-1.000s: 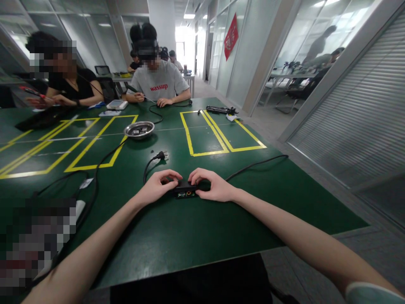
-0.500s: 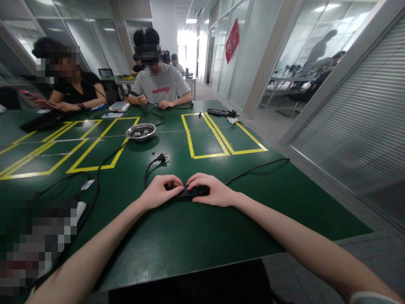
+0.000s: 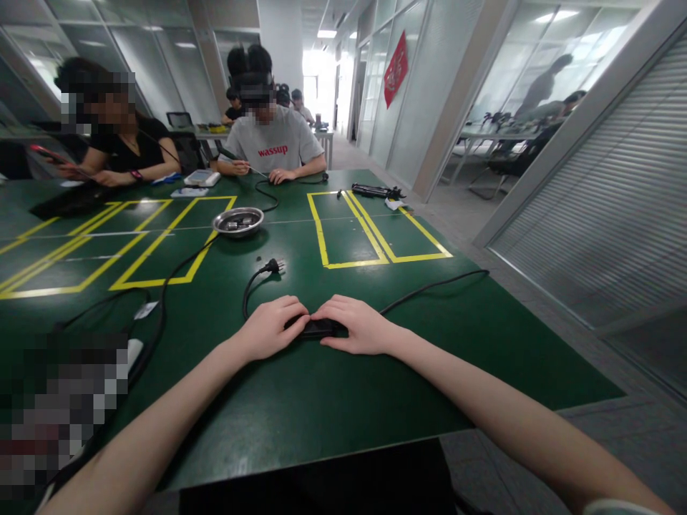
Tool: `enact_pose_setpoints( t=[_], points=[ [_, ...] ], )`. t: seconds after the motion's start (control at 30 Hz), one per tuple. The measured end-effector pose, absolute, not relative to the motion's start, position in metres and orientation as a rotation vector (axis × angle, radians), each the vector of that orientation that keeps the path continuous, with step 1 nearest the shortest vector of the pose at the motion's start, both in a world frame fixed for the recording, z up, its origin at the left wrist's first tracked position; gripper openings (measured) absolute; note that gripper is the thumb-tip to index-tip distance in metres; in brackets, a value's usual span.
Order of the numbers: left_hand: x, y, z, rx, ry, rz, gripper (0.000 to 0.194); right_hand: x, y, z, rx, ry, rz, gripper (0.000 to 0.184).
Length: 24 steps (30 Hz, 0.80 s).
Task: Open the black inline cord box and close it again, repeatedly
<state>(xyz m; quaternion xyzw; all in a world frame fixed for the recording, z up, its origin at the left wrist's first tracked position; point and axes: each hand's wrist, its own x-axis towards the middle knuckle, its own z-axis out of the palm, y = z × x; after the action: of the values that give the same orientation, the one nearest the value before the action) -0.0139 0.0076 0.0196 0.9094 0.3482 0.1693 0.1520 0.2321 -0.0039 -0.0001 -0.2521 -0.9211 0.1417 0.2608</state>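
A black power adapter (image 3: 318,329) lies on the green table between my hands, partly covered by my fingers. My left hand (image 3: 270,327) closes round its left end, with thumb and fingers near its top. Over the right end curls my right hand (image 3: 361,325); its fingertips meet the left ones on top, and its thumb lies at the near side. From the left a black cord bends up to a plug (image 3: 273,266) with bare prongs. Another black cable (image 3: 434,287) runs off to the right from behind my right hand.
A round metal bowl (image 3: 238,222) with small metal parts stands beyond the plug. Yellow tape (image 3: 354,264) marks rectangles on the table. A black tripod-like item (image 3: 378,191) lies at the far edge. A co-worker (image 3: 273,143) opposite holds a screwdriver; another person (image 3: 129,150) sits left.
My right hand's fingers have shifted slightly left over the adapter, meeting the left fingertips. The adapter, cords and plug stay nearly where they were.
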Motion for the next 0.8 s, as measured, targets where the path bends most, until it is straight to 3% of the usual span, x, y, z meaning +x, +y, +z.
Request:
enact_pose_setpoints(
  t=[0.07,0.2,0.4,0.8],
  points=[
    [-0.014,0.007,0.020,2.664,0.953,0.446,0.035,0.232,-0.004,0.000,-0.707,-2.501,0.319,0.036],
    [-0.015,0.007,0.016,2.692,0.912,0.462,0.056,0.234,-0.003,-0.001,-0.778,-2.448,0.313,0.032],
    [-0.012,0.008,0.008,2.755,0.915,0.471,0.039,0.240,0.002,-0.003,-0.797,-2.464,0.328,0.042],
    [-0.011,0.011,0.008,2.813,0.879,0.537,0.031,0.241,0.002,-0.005,-0.808,-2.555,0.089,0.030]
  ],
)
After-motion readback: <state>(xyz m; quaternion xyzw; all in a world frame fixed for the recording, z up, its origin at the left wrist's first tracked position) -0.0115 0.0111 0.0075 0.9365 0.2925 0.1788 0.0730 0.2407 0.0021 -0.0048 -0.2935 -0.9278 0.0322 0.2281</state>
